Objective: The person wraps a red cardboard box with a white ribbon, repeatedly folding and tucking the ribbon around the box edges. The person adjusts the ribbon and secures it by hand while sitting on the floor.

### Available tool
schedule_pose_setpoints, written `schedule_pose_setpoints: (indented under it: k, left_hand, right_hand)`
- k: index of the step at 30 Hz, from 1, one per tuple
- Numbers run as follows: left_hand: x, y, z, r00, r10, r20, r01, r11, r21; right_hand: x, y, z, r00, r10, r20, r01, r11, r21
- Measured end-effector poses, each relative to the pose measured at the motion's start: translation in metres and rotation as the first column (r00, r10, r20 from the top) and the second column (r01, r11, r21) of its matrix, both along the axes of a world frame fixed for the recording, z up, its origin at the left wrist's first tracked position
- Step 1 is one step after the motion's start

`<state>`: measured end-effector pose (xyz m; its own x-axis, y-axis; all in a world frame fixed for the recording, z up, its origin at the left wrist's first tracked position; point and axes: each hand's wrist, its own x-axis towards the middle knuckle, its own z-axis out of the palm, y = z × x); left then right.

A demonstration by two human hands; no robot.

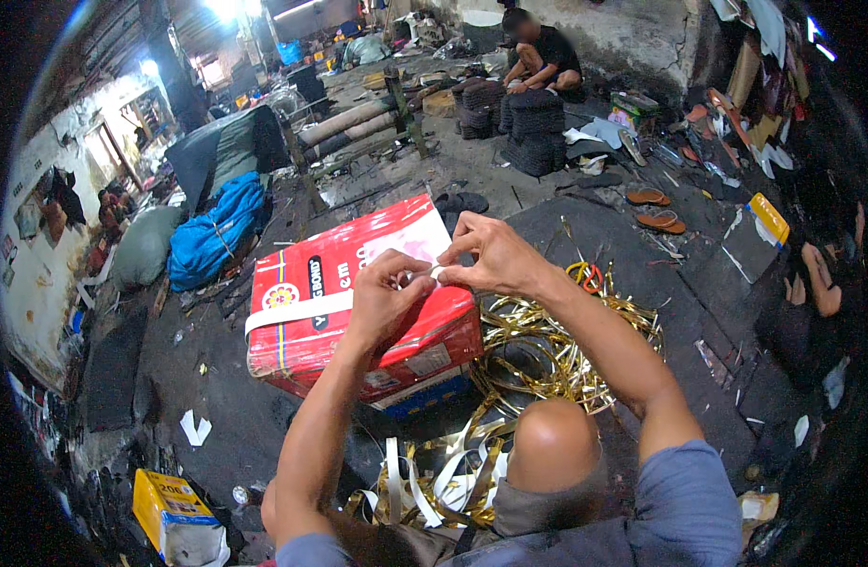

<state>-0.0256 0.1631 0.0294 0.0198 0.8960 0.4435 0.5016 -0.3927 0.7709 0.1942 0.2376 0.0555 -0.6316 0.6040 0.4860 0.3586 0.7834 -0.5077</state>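
Observation:
Over the top of a red box [306,260] both my hands meet, fingertips close together. A white strip [306,310] lies across the box top and runs under my left hand [387,291]. Thumb and fingers of that hand pinch the strip. My right hand [491,257] is closed in a pinch at a small white end [436,272] between the two hands, which looks like part of the same strip. Beside the box, on the right, lies a tangled heap of shiny gold strips [585,340]. More white and gold strips [420,482] are heaped by my knee.
A yellow carton [174,515] stands at lower left. Brown sandals [661,221] lie on the dark floor at right. Stacks of dark pieces [533,132] stand near a seated person [545,57] at the back. A blue tarp bundle [217,231] and rolls [349,128] are at far left.

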Motion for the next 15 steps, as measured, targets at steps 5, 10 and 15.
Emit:
schedule_pose_setpoints:
  k: [5,10,15]
  left_hand:
    - [-0.004,0.002,0.001,1.0,-0.012,0.004,0.012,0.999,-0.044]
    - [0.0,0.004,-0.005,1.0,0.012,0.026,-0.012,1.0,-0.008]
    - [-0.002,0.006,-0.007,0.995,0.082,-0.056,-0.079,0.996,0.045]
  right_hand:
    - [-0.004,0.002,0.002,1.0,0.001,-0.014,-0.001,1.0,-0.016]
    - [-0.005,0.004,-0.012,0.985,-0.061,-0.164,0.039,0.99,-0.132]
    - [-0.024,-0.008,-0.035,0.931,-0.225,-0.287,0.176,0.966,-0.187]
